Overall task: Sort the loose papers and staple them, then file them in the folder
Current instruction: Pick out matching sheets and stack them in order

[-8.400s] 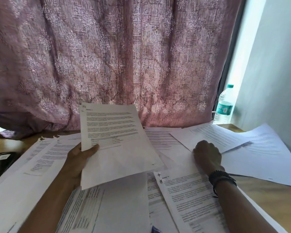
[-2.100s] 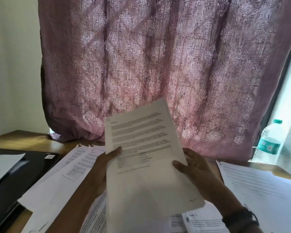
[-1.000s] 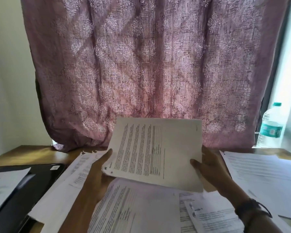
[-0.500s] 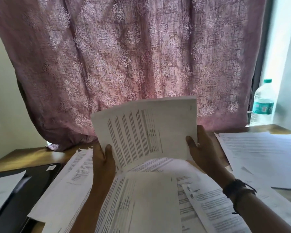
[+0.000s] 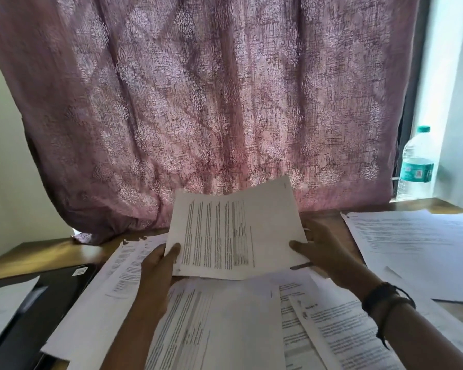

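A small stack of printed sheets is held sideways above the table, text lines running vertically. My left hand grips its left edge, thumb on top. At the right edge my right hand holds the stack with fingers behind it and thumb in front. Loose printed papers lie spread on the wooden table under both arms, and more sheets lie to the right. A dark folder lies at the left with a sheet across it. No stapler is in view.
A plastic water bottle stands at the back right by the window. A mauve patterned curtain hangs behind the table. Bare wood of the table shows at the back left corner.
The stack, upright two seconds ago, was turned sideways between both hands. Since half a second ago it has come lower, toward the papers on the table.
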`<action>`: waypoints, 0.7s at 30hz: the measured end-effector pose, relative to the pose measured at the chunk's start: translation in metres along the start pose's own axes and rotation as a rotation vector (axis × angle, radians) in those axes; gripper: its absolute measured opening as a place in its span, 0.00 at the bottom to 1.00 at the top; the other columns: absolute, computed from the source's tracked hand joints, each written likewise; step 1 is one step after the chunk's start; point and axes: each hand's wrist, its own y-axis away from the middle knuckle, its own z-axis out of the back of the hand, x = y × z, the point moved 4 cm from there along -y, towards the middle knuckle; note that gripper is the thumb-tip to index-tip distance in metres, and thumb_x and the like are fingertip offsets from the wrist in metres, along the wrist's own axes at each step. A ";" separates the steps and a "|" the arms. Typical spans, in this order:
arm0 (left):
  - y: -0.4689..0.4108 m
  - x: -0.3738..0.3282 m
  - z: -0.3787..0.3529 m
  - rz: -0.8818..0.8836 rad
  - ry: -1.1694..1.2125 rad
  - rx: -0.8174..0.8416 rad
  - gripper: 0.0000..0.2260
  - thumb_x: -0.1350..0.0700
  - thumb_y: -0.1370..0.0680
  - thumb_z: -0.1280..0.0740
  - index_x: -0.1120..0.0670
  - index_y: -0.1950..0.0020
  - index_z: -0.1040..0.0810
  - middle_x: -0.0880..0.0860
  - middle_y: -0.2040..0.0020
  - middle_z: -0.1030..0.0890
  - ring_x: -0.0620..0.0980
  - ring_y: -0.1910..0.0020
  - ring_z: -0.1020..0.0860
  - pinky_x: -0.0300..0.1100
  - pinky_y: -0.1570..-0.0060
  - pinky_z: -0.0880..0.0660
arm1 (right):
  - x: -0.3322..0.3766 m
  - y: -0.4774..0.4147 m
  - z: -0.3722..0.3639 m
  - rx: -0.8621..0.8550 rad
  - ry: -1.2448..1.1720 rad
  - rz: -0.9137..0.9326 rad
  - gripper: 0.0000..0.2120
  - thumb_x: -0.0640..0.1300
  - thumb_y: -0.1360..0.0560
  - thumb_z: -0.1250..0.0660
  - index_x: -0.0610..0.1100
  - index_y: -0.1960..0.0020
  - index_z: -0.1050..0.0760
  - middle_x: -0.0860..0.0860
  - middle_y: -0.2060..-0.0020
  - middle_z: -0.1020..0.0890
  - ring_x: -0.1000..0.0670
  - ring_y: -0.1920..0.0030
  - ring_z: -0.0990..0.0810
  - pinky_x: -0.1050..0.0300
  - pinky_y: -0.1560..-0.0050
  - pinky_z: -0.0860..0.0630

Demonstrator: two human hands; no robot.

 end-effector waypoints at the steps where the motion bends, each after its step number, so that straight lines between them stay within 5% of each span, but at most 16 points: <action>1: -0.001 0.001 0.001 0.075 0.130 0.012 0.07 0.58 0.21 0.36 0.57 0.45 0.21 0.55 0.53 0.15 0.50 0.57 0.16 0.44 0.65 0.18 | 0.001 0.001 0.000 0.022 -0.101 -0.049 0.19 0.28 0.25 0.34 0.42 0.37 0.29 0.44 0.47 0.20 0.45 0.51 0.18 0.54 0.64 0.18; 7: 0.006 0.008 -0.008 0.309 0.768 0.101 0.25 0.43 0.26 0.33 0.60 0.38 0.24 0.62 0.47 0.18 0.59 0.49 0.18 0.53 0.61 0.18 | 0.005 0.003 0.002 0.033 -0.377 -0.135 0.17 0.28 0.25 0.35 0.38 0.38 0.28 0.45 0.48 0.19 0.44 0.51 0.17 0.56 0.62 0.17; 11: 0.012 0.009 -0.021 0.358 0.807 0.196 0.34 0.37 0.29 0.31 0.62 0.35 0.25 0.64 0.40 0.21 0.63 0.39 0.23 0.65 0.47 0.25 | 0.001 0.002 -0.003 0.051 -0.424 -0.137 0.17 0.29 0.25 0.35 0.38 0.37 0.28 0.43 0.46 0.19 0.43 0.49 0.17 0.55 0.59 0.17; 14: 0.015 0.005 -0.026 0.291 0.702 0.188 0.29 0.38 0.27 0.34 0.59 0.36 0.23 0.63 0.42 0.20 0.63 0.41 0.22 0.63 0.50 0.22 | -0.006 0.001 -0.008 0.060 -0.381 -0.120 0.19 0.29 0.25 0.34 0.37 0.35 0.29 0.42 0.44 0.19 0.41 0.48 0.17 0.51 0.57 0.17; 17: 0.014 0.007 -0.022 0.257 0.559 0.033 0.17 0.46 0.21 0.38 0.59 0.43 0.22 0.61 0.50 0.17 0.58 0.54 0.18 0.50 0.63 0.18 | -0.012 0.003 -0.017 0.110 -0.318 -0.104 0.21 0.29 0.26 0.33 0.38 0.35 0.30 0.40 0.43 0.20 0.42 0.48 0.16 0.50 0.56 0.17; 21: 0.014 0.016 -0.006 0.279 0.512 -0.211 0.07 0.54 0.18 0.41 0.55 0.53 0.26 0.57 0.58 0.22 0.53 0.63 0.25 0.39 0.74 0.25 | -0.012 0.008 -0.030 0.172 -0.279 -0.096 0.21 0.28 0.27 0.32 0.37 0.36 0.29 0.39 0.44 0.20 0.41 0.49 0.16 0.48 0.56 0.17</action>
